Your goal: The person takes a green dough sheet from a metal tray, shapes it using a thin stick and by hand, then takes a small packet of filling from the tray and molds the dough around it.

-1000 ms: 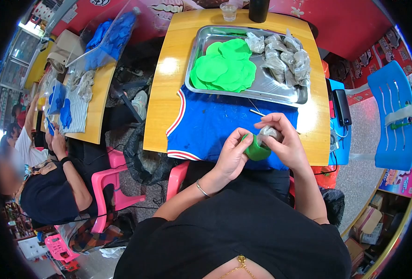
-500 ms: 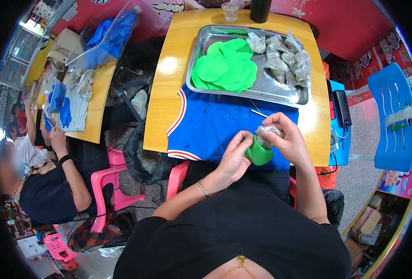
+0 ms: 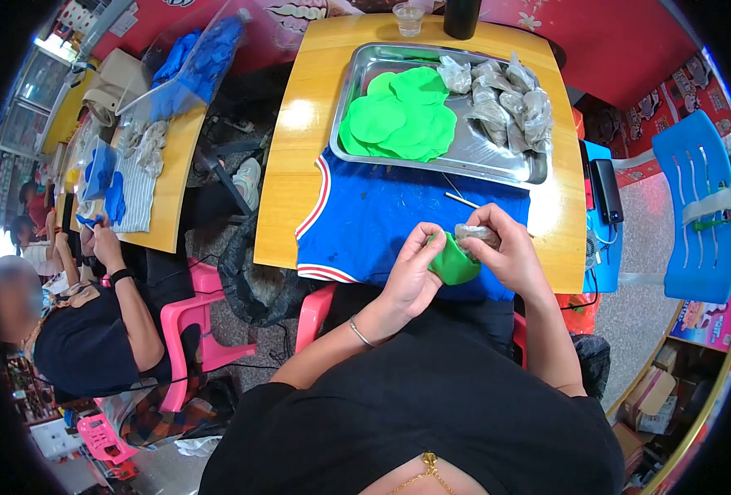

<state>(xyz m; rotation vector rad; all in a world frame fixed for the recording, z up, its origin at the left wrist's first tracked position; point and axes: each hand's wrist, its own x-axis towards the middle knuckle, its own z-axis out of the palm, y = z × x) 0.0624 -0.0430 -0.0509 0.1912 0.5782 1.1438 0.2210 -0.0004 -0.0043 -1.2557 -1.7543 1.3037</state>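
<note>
My left hand [image 3: 411,276] pinches the edge of a green cloth-like pouch [image 3: 455,262] between thumb and fingers. In my right hand [image 3: 511,254] is a grey-brown bundle that looks wrapped in clear plastic [image 3: 478,235]. The bundle sits at the pouch's upper right edge; how far it reaches inside is hidden. Both hands are over the front edge of a blue jersey [image 3: 357,214] with striped trim. A thin white stick [image 3: 462,200] lies on the jersey just beyond my right hand.
Beyond the jersey, a metal tray [image 3: 497,176] holds stacked green rounds [image 3: 398,120] and several grey plastic-wrapped bundles [image 3: 510,103]. A clear cup [image 3: 408,20] and black bottle [image 3: 462,20] stand behind. At left, a person [image 3: 93,330] handles blue pieces at another table [image 3: 167,206].
The green pouch has shifted slightly up and left in my left hand. Less of the grey bundle shows now, and my right fingers bear down on it. The co-worker's hands have moved slightly.
</note>
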